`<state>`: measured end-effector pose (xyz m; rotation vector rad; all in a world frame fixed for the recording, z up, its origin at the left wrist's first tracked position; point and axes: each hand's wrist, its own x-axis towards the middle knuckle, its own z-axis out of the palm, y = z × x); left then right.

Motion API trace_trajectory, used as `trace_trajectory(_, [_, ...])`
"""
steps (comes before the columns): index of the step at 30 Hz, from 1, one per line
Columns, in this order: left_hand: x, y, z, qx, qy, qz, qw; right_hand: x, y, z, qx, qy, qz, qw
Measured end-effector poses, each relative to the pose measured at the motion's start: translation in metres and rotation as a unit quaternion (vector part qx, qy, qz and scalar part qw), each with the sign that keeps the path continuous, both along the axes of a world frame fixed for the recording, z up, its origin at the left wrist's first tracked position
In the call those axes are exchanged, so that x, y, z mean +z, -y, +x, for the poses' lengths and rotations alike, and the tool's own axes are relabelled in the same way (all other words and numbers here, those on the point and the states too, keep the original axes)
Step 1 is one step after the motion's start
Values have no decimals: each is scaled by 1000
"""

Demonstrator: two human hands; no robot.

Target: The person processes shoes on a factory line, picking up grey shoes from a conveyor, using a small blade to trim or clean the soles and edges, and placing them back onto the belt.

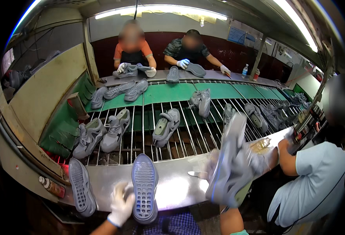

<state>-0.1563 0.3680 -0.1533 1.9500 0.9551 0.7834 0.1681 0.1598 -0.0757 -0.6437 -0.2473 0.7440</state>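
Note:
My left hand (121, 204), in a white glove, is beside the left edge of a grey shoe sole (144, 188), thumb and fingers apart. The sole lies tread inside up on the steel ledge, its heel end toward me. Another grey sole (81, 188) rests farther left. My right hand (211, 169) is blurred and mostly hidden behind a grey shoe upper (232, 166), raised close to the camera and smeared by motion. A slim pale-tipped tool (194, 173) juts from its fingers. A blurred glove (258, 162) touches or nears the upper's right side; whose it is, I cannot tell.
Beyond the steel ledge (176, 188), a rack of metal bars (141, 137) and a green belt (172, 92) carry several grey shoes. Two people work across it. Another person (309, 180) sits at right. A bottle (52, 187) lies at left; yellowish packaging (260, 145) sits on the ledge.

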Motion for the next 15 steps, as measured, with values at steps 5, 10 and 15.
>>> trace_trajectory(5, [-4, -92, 102, -30, -121, 108, 986, -68, 69, -99, 78, -48, -119, 989])
trace_trajectory(10, [-8, -160, 125, -110, -207, -90, 968, -127, 93, -157, 230, -63, -198, 951])
trace_trajectory(15, [31, -118, 102, -222, 174, -430, 858, -137, 97, -148, 228, -42, -232, 945])
